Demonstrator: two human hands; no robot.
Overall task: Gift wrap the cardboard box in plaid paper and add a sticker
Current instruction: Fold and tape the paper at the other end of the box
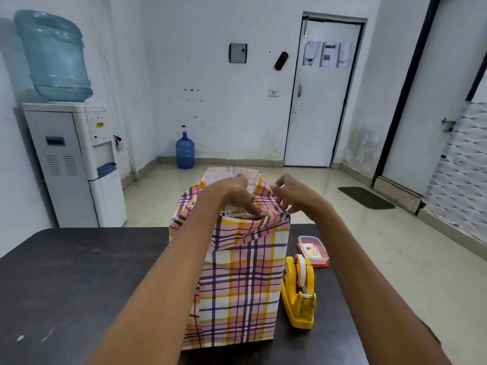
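Left hand (237, 196), fingers flat, presses the paper (242, 285) down at the near edge, right hand (288, 193) pinches its right fold (top not yet closed): crease sharply before taping.

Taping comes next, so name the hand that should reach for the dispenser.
Right, probably. The dispenser stands right of the box, beside the right forearm. The right hand only pinches an edge of the paper; the left hand presses the top fold and would have to cross the box.
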